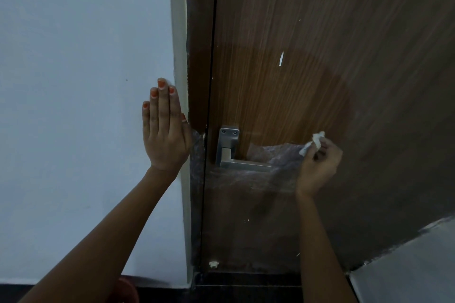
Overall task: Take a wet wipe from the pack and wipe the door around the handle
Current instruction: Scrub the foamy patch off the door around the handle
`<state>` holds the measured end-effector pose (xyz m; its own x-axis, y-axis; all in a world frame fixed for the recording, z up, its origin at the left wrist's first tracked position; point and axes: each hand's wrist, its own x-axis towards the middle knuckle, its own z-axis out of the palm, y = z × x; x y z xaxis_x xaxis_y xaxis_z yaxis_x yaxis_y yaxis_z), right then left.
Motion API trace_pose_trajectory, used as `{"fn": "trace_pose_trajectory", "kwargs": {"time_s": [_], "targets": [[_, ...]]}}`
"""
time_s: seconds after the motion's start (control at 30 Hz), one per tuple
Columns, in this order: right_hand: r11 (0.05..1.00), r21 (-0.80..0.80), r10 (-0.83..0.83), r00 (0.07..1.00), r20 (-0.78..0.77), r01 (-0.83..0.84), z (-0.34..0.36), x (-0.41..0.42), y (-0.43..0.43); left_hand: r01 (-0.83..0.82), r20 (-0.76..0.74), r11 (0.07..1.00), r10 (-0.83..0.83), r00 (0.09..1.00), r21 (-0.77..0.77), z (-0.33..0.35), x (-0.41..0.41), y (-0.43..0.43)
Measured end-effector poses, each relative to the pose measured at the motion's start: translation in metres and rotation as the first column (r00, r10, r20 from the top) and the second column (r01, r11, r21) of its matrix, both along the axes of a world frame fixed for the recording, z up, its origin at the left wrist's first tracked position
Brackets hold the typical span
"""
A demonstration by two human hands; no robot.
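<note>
Left hand [165, 130]: open, flat on the wall [73, 81] beside the door frame [178, 32].
Right hand [317, 165]: closed on a crumpled wipe [314, 142], pressed to the door [320, 56].
Wipe: just right of the handle [242, 163].

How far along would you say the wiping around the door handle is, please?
Done: the white wet wipe is out and bunched in the right hand; the brown wooden door looks clean above the silver lever handle. In hand: wiping right of the handle, left hand braced on the wall. Left: the greyish film below it.
</note>
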<state>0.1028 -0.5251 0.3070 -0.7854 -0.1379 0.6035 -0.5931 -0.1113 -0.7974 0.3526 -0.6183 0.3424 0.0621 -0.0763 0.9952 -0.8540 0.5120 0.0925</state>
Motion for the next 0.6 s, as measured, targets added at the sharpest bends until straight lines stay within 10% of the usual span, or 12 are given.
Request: {"fn": "trace_pose_trajectory", "kwargs": {"time_s": [0.2,0.43,0.6], "targets": [[0.951,0.295,0.172,0.955,-0.243,-0.096,-0.031,0.024,0.001,-0.002,-0.018,1.0,0.002,1.0,0.019,0.002,0.0,0.001],[0.998,-0.037,-0.04,0.997,0.064,0.042,-0.017,-0.009,0.002,-0.006,-0.022,1.0,0.006,1.0,0.015,0.002,0.0,0.0],[0.998,0.059,0.002,0.99,-0.141,0.007,-0.011,0.02,-0.009,-0.006,-0.028,1.0,0.007,1.0,0.019,0.002,-0.001,0.0]]}}
